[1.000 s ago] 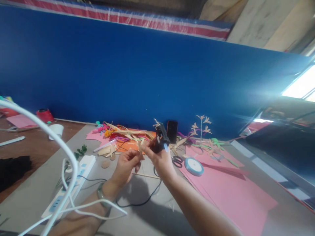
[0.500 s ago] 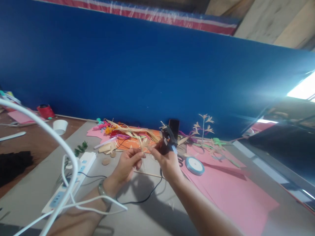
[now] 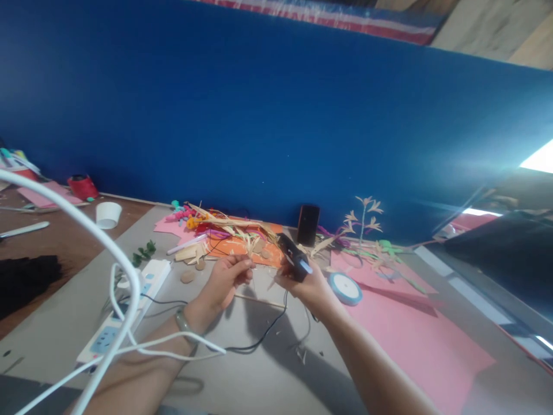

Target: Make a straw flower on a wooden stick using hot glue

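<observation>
My left hand (image 3: pixel 225 281) is closed in a pinch on a thin stem topped by a pale, straw-coloured husk flower (image 3: pixel 251 246). The flower's outline blends into the husk strips behind it. Wrapped in my right hand (image 3: pixel 310 289) is a black hot glue gun (image 3: pixel 294 258), its nozzle pointing up and to the left; a pale glue stick end shows at its rear. A small pale scrap (image 3: pixel 273 279) shows at my right fingertips, too blurred to name. The two hands are a short gap apart above the grey table (image 3: pixel 242 369).
Husk strips (image 3: pixel 233 222) lie on orange paper (image 3: pixel 222 248) at the back. A dark phone (image 3: pixel 308 225) leans on the blue panel. To the right are a ribbon spool (image 3: pixel 345 288), pink paper (image 3: pixel 410 334) and a flower stem (image 3: pixel 362 222). A power strip (image 3: pixel 108 340) and white cable (image 3: pixel 129 276) stand left.
My right hand has drawn back to the right and turned, taking the glue gun away from the flower. My left hand keeps its pinch on the stem. The view has shifted slightly.
</observation>
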`<state>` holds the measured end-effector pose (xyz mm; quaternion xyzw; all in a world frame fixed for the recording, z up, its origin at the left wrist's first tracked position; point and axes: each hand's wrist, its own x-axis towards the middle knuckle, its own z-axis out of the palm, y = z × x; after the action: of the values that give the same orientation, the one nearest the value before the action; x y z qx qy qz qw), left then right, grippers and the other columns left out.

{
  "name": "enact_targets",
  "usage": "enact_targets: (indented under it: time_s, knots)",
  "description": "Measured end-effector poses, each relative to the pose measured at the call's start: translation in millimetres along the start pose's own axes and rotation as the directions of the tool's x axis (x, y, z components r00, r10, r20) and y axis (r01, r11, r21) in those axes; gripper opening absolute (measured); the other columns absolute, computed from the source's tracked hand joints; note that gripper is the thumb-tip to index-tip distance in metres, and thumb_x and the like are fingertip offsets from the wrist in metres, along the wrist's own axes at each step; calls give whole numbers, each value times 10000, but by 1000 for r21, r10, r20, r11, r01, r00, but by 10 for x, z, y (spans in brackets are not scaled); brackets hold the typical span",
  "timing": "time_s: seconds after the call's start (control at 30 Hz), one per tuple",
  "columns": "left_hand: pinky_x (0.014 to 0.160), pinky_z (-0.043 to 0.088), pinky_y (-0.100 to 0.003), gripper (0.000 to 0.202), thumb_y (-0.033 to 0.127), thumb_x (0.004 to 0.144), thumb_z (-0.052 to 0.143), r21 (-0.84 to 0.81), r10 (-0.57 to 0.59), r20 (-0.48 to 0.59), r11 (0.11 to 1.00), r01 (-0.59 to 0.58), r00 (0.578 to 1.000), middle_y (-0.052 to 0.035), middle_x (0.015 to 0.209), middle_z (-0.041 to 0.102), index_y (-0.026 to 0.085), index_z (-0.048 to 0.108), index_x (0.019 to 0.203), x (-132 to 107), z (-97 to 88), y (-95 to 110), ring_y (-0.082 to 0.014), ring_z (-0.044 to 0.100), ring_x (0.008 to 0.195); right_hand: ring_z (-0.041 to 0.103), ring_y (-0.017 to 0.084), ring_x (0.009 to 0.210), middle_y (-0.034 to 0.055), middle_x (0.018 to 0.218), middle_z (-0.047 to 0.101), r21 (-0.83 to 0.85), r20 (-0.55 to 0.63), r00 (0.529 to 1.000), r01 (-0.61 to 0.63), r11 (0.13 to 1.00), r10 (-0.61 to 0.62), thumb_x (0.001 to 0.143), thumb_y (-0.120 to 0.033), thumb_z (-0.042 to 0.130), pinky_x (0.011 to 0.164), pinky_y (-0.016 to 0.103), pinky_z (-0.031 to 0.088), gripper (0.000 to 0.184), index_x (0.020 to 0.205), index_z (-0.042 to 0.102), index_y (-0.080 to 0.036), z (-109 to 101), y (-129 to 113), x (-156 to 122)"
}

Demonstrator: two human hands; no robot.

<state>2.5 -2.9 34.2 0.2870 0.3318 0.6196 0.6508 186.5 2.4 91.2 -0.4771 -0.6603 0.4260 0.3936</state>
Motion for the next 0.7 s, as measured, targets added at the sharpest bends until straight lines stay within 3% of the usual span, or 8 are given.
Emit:
enact_targets:
  time_s: [0.13, 0.33, 0.5, 0.7]
  knots:
    - [498, 429, -173, 228, 267, 617, 800, 12, 11, -6, 1000, -11, 1000, -36, 675, 667, 118, 653, 710, -8, 12, 9, -61, 545, 512, 516, 105, 515, 4, 686, 634, 30, 107, 994, -16, 999, 13, 646, -266, 709, 458, 231, 395, 270, 868, 592, -169, -28, 46, -99]
    - [465, 411, -180, 242, 275, 597, 805, 38, 28, -47, 999, -26, 999, -34, 647, 661, 119, 652, 699, -37, 48, 36, -60, 520, 475, 384, 62, 384, -18, 571, 609, 46, 204, 974, -114, 992, 102, 735, -293, 629, 375, 205, 293, 228, 916, 594, -159, -108, 37, -142]
    - [428, 369, -184, 266, 291, 576, 812, 60, 39, -91, 998, -34, 995, -35, 645, 668, 121, 650, 701, -36, 60, 32, -61, 501, 450, 462, 71, 452, 33, 766, 671, 40, 277, 954, -131, 991, 116, 675, -260, 696, 408, 218, 362, 230, 871, 627, -161, -241, 75, -92]
    - [423, 366, -188, 273, 280, 580, 813, 69, 57, -95, 996, -50, 994, -21, 637, 665, 124, 656, 741, -32, 52, -17, -61, 503, 443, 452, 66, 413, 56, 747, 652, 209, 329, 942, -138, 968, 63, 778, -462, 658, 401, 232, 305, 405, 1005, 621, -128, -224, 242, -88]
